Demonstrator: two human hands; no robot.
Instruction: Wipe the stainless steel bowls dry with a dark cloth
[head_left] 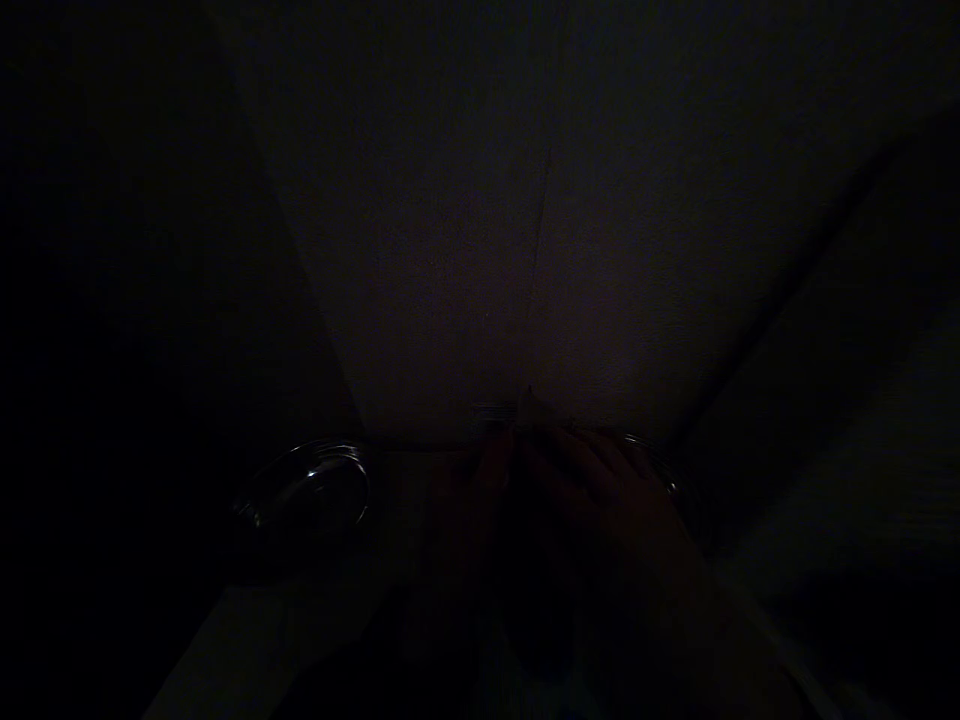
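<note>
It is very dark here, so a lot is hard to see. The person's left hand and right hand are low down, near the middle, close beside each other. The right hand has its fingers bent and close together, with the tips pointing toward the left hand. The left hand is mostly in shadow, with one finger or thumb pointing up and away from the person.

Where the fingertips come near each other, there is a small, pale thing with a pointy top. It is just past the tips of the right hand. I cannot tell what it is made of, or if either hand is pinching it. Just left of it is a small, grey, flat-looking thing, close to the tip of the left hand. I cannot tell if they touch.

A shiny, round, see-through or metal dish is to the left of the left hand, apart from it. Another shiny, curved rim peeks out beside the right hand, which hides part of it. Past the hands is a wide, dull, greyish surface with a thin, dark line on it.
</note>
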